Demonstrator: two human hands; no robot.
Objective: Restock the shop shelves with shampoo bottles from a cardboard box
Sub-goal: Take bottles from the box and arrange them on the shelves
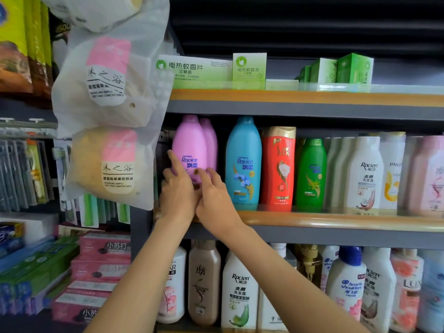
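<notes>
1. Hands meet on the front pink Rejoice bottle (191, 145): the left hand (179, 195) holds its lower left side, index finger stretched up along the edge; the right hand (215, 203) presses loosely spread fingertips against its lower front.
2. The bottle stands upright at the left end of the middle shelf (336, 221), a second pink bottle (211, 140) just behind it.
3. To its right stand a blue Rejoice bottle (243, 162), a red bottle (278, 169) and a green bottle (311, 174).
4. Bagged bath sponges (108, 92) hang at the left.
</notes>
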